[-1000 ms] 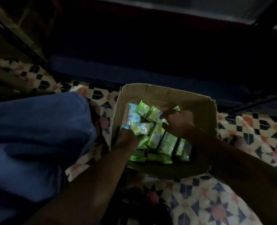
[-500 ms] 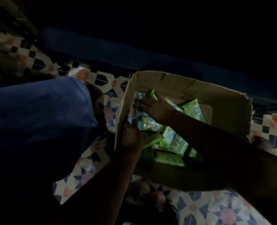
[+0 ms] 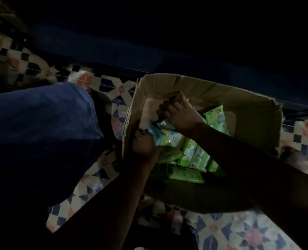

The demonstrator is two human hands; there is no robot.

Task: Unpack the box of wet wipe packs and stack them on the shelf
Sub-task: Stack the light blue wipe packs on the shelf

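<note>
An open cardboard box (image 3: 239, 98) sits on the patterned tile floor, holding several green wet wipe packs (image 3: 194, 156). My left hand (image 3: 143, 143) is at the box's near-left corner, its fingers curled round a light blue-and-green pack (image 3: 169, 138). My right hand (image 3: 180, 114) reaches in from the right to the far-left part of the box, with its fingers curled round a green pack (image 3: 190, 107). One more green pack (image 3: 216, 118) stands tilted toward the back. The scene is very dim.
My blue-trousered knee (image 3: 41, 127) fills the left side, close to the box. Patterned floor tiles (image 3: 239, 230) surround the box. Beyond the box lies a dark blue ledge or shelf base (image 3: 113, 51), with everything above it in darkness.
My right hand has moved further toward the box's far-left corner and closed on a pack. My left hand stays at the near-left corner. The view has shifted slightly.
</note>
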